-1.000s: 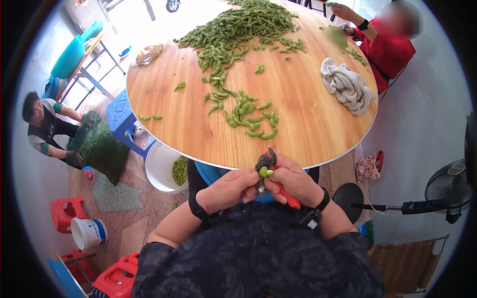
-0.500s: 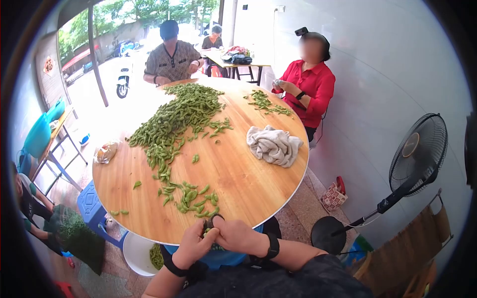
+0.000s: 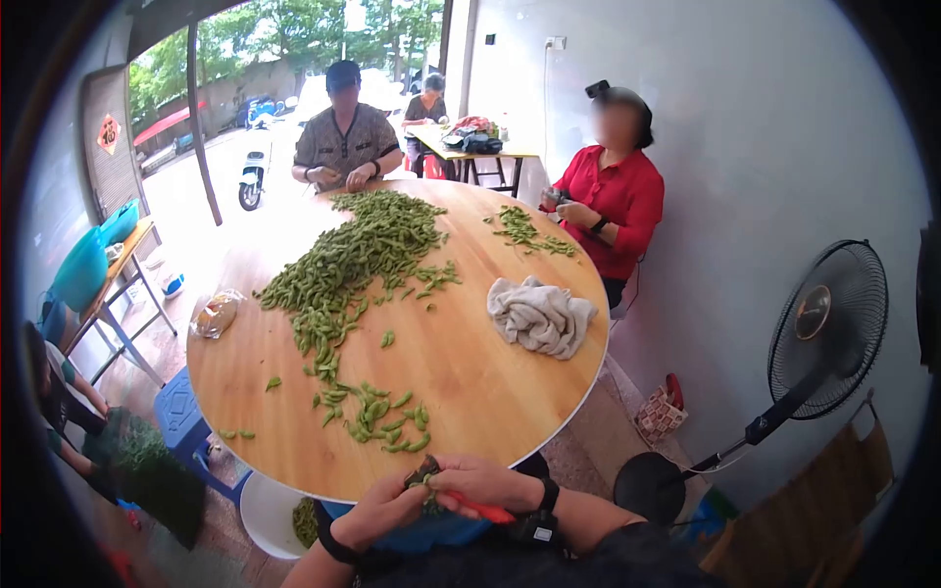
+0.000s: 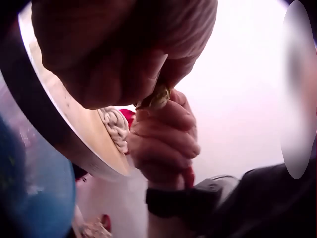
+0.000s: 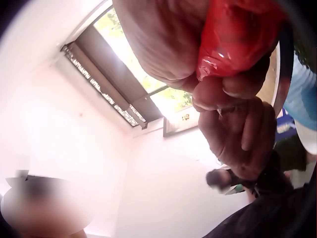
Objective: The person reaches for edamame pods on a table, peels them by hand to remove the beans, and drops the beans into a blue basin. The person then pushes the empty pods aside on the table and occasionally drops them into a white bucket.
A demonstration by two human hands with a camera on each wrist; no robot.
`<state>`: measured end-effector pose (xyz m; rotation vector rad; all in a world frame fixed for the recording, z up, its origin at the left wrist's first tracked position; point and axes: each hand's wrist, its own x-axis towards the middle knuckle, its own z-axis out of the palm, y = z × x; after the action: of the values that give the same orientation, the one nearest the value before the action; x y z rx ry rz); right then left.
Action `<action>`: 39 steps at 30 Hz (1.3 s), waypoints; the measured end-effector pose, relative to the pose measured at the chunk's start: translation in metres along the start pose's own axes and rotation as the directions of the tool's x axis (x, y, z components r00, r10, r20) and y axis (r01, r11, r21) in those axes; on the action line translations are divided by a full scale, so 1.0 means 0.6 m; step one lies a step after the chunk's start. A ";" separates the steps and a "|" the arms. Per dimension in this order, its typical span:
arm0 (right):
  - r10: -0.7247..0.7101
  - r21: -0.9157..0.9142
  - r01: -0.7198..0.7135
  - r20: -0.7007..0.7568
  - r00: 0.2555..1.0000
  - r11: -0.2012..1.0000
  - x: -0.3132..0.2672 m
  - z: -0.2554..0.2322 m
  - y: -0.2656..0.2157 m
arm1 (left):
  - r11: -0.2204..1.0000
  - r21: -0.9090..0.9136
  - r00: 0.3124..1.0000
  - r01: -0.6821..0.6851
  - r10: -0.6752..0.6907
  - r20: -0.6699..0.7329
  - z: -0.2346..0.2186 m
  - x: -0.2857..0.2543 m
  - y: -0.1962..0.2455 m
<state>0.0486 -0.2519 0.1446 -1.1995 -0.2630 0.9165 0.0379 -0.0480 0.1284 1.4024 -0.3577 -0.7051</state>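
Red handle [image 3: 488,511] back in view beneath the right grip [image 3: 478,477]

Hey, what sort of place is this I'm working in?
Possibly the ground-floor front room of a small eatery or shop, though I can't be sure. The large round table heaped with green pods, the blue plastic stool, and the scooter standing outside suggest it.
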 end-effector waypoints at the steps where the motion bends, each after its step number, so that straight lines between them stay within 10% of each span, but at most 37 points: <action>1: 0.032 0.031 -0.030 -0.042 0.999 0.999 -0.009 0.014 -0.018 | 0.970 -0.212 0.993 0.121 -0.118 0.029 0.006 -0.007 0.012; 8: -0.225 -0.438 0.138 -0.154 0.962 0.888 0.012 -0.005 0.032 | 0.971 -0.237 0.975 0.002 -0.055 -0.217 0.013 -0.001 -0.018; 16: -0.082 -0.045 0.079 -0.057 0.995 0.996 0.012 -0.010 0.026 | 0.994 -0.106 0.961 0.003 -0.032 -0.275 0.025 0.005 -0.015; 22: -0.178 -0.150 0.155 -0.158 0.971 0.977 0.021 -0.024 0.045 | 0.939 -0.333 0.959 -0.089 -0.009 -0.283 0.021 0.010 -0.048; 28: -0.462 -0.570 0.203 -0.356 0.812 0.796 0.020 -0.005 0.057 | 0.921 0.385 0.925 -0.069 0.203 -0.321 0.029 0.000 -0.052; 30: -0.635 -0.736 0.278 -0.257 0.729 0.617 0.022 0.001 0.062 | 0.721 0.676 0.904 -0.151 0.377 -0.201 0.024 0.004 -0.046; 35: -0.381 -0.619 0.192 -0.188 0.905 0.761 -0.005 0.003 0.036 | 0.469 0.872 0.906 -0.142 0.416 -0.076 0.016 -0.012 -0.024; 39: -0.277 -0.466 0.190 -0.125 0.953 0.864 -0.011 0.009 0.029 | 0.740 0.588 0.926 -0.328 0.374 0.046 0.002 -0.025 -0.019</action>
<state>0.0329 -0.2521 0.1332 -1.6319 -0.4762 0.5323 0.0233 -0.0393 0.1204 1.8718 -0.8128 -0.2184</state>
